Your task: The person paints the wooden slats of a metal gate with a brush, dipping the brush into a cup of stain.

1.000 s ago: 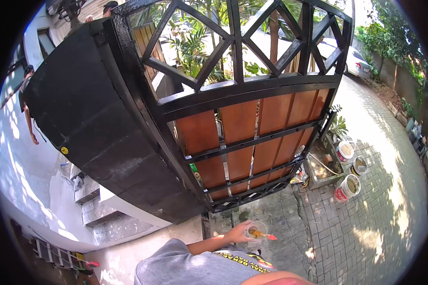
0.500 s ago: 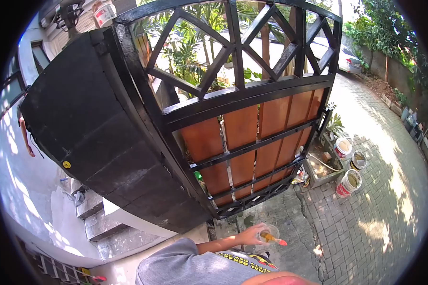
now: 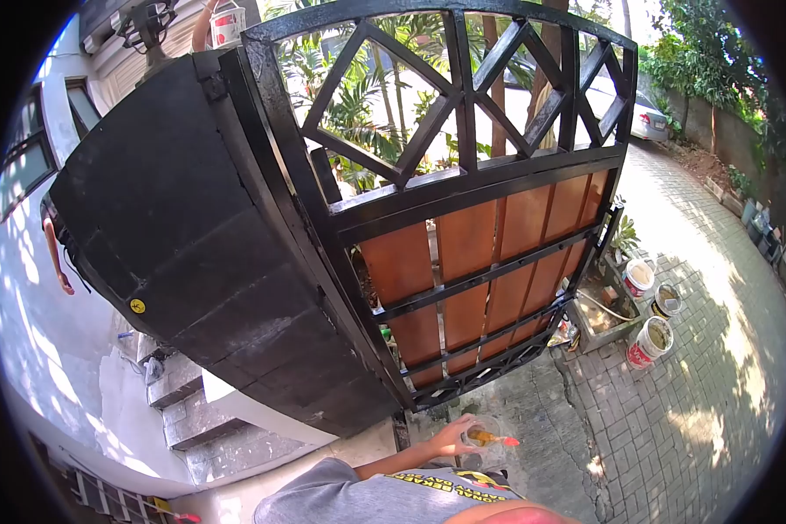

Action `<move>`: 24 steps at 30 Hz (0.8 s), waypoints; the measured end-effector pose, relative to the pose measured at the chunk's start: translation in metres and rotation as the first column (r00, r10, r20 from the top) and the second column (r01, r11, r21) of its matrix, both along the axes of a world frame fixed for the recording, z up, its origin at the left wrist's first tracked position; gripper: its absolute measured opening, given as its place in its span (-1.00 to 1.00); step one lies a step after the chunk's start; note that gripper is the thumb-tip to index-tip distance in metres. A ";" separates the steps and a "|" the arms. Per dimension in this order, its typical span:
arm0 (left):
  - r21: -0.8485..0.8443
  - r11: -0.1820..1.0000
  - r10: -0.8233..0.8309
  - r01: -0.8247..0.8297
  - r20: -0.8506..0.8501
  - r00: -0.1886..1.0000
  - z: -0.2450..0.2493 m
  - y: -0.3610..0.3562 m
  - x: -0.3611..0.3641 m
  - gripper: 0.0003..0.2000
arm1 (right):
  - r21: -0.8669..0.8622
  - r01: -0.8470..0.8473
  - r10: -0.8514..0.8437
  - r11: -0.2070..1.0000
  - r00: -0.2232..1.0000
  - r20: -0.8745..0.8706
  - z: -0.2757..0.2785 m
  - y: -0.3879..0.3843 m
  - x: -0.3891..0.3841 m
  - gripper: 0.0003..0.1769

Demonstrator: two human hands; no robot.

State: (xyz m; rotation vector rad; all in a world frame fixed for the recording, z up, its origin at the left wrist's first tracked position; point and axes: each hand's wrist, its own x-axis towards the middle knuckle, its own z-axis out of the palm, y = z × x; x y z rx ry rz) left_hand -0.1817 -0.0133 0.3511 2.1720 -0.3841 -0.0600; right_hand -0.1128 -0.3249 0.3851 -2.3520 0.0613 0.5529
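The left hand [image 3: 446, 439] held a clear cup [image 3: 474, 427] on the near side of the gate [image 3: 467, 237], seemingly so its wall propped the slanting orange-tipped tool [image 3: 495, 438], while the unseen right hand's state could not be told.

Ground on my feed: grey block paving [image 3: 672, 403], sun-patched, meeting rough concrete strip [image 3: 546, 437] along cracked, uneven seam. I count three open buckets near one another on paving: front pale one with red markings [image 3: 643, 349], dark-rimmed one [image 3: 668, 302], rear pale-and-red one [image 3: 638, 279]. Just beside them, concrete planter box [image 3: 606, 333]. Farther up, pale car [image 3: 652, 122].
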 end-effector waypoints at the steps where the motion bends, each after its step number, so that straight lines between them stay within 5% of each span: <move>1: 0.015 1.000 0.017 -0.017 0.002 1.000 -0.002 0.003 0.001 -0.20 | -0.005 -0.001 0.001 1.000 1.000 0.000 0.000 0.001 0.001 -0.66; 14: -0.032 0.999 0.040 -0.043 -0.095 0.995 -0.006 -0.022 0.009 -0.27 | -0.052 -0.024 0.023 0.998 1.000 -0.015 -0.013 -0.024 0.015 -0.67; 24: -0.065 0.994 0.083 -0.083 -0.008 0.997 -0.005 -0.085 0.040 -0.31 | -0.083 -0.098 0.097 0.992 0.995 -0.021 -0.037 -0.081 0.026 -0.69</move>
